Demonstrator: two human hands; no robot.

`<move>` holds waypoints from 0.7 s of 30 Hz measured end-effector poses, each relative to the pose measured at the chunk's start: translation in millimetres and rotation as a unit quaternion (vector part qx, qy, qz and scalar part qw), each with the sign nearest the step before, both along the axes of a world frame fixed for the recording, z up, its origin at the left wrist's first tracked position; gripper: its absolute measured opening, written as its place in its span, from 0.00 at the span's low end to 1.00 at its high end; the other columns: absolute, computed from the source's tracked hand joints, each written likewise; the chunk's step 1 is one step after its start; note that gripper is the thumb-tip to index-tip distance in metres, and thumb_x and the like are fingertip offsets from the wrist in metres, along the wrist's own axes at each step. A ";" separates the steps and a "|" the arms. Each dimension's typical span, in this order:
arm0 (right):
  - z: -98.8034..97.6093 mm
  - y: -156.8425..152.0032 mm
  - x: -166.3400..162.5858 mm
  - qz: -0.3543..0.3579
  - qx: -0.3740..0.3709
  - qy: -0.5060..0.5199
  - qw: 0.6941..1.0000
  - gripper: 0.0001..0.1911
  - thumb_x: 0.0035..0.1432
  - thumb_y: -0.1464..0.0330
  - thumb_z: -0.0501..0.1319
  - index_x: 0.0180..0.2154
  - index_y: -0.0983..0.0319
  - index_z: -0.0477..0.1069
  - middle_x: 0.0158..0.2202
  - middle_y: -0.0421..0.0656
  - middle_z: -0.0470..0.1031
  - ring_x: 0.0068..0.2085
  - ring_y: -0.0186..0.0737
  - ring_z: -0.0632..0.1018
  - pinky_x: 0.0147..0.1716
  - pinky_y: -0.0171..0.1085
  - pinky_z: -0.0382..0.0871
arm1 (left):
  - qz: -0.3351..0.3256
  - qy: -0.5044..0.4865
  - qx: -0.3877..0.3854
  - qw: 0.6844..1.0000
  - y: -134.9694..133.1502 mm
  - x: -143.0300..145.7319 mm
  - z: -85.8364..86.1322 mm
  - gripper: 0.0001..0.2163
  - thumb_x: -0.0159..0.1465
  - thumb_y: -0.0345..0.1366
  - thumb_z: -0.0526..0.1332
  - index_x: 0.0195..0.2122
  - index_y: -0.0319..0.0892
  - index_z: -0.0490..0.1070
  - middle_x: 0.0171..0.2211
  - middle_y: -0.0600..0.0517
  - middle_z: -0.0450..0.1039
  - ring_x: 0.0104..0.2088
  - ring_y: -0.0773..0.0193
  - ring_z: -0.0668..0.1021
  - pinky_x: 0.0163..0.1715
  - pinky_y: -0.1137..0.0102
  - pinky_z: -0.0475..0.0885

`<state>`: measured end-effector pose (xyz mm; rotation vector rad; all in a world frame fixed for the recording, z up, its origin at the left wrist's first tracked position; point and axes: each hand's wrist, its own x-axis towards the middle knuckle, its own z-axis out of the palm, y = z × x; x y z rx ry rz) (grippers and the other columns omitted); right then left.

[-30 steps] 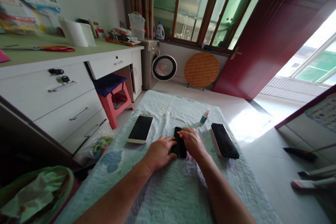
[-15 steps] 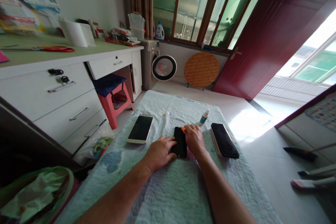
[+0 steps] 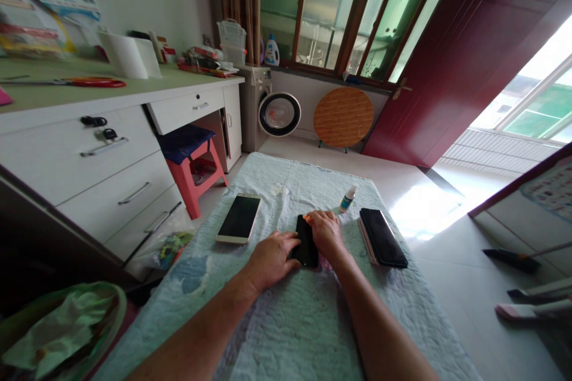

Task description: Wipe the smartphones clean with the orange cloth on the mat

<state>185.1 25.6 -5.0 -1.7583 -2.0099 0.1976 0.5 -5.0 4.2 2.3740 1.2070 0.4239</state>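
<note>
A black smartphone (image 3: 306, 248) lies face up on the pale blue quilted cover (image 3: 277, 321). My left hand (image 3: 272, 259) grips its left edge and lower corner with the fingers and thumb. In my right hand (image 3: 325, 232) is a small orange cloth (image 3: 307, 219), pressed on the phone's upper part; most of the cloth is hidden under the fingers. To the left lies a white-and-gold smartphone (image 3: 239, 219) with a dark screen. On the right is a dark phone in an opened case (image 3: 386, 238). A small spray bottle (image 3: 347, 199) stands beyond my right hand.
Left of the covered surface are a red stool (image 3: 190, 190) and a white desk (image 3: 134, 175) with drawers. A waste bin (image 3: 118, 309) stands at the lower left. Farther back are a washing machine with its door open (image 3: 279, 114) and a round wooden tabletop (image 3: 343, 118).
My right hand has slid slightly left and up across the phone, bringing the orange cloth nearer its top left corner. My left hand keeps its hold on the phone.
</note>
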 end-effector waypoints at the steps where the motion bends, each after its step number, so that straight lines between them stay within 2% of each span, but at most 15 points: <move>1: -0.7 0.3 -0.5 0.008 -0.001 0.005 1.000 0.13 0.64 0.71 0.52 0.40 0.56 0.74 0.44 0.42 0.77 0.46 0.43 0.68 0.43 0.39 0.54 | 0.000 0.001 0.000 1.000 -0.1 0.1 0.1 0.20 0.57 0.39 0.65 0.52 0.46 0.73 0.56 0.51 0.70 0.53 0.52 0.72 0.55 0.62 0.66; 7: -6.5 1.6 -4.1 0.053 0.009 0.005 0.999 0.13 0.64 0.71 0.51 0.39 0.55 0.74 0.48 0.39 0.75 0.50 0.42 0.66 0.48 0.40 0.52 | -0.005 0.002 0.007 1.000 -0.7 -0.3 0.9 0.20 0.57 0.38 0.66 0.52 0.46 0.72 0.55 0.51 0.71 0.51 0.53 0.72 0.54 0.63 0.67; 12: -10.4 2.5 -3.5 0.061 0.010 0.013 0.998 0.13 0.64 0.71 0.51 0.40 0.55 0.73 0.49 0.38 0.75 0.51 0.42 0.65 0.51 0.40 0.51 | -0.006 0.004 0.008 1.000 -0.4 -0.3 0.2 0.20 0.57 0.38 0.66 0.52 0.46 0.72 0.56 0.51 0.71 0.51 0.53 0.72 0.54 0.63 0.66; 21: -18.2 6.2 -1.8 0.097 0.001 0.012 0.995 0.16 0.65 0.69 0.51 0.46 0.51 0.74 0.53 0.36 0.73 0.56 0.45 0.62 0.54 0.44 0.50 | -0.008 0.014 0.012 1.000 0.9 0.3 -0.4 0.20 0.58 0.39 0.65 0.52 0.47 0.72 0.54 0.52 0.72 0.50 0.54 0.72 0.52 0.64 0.67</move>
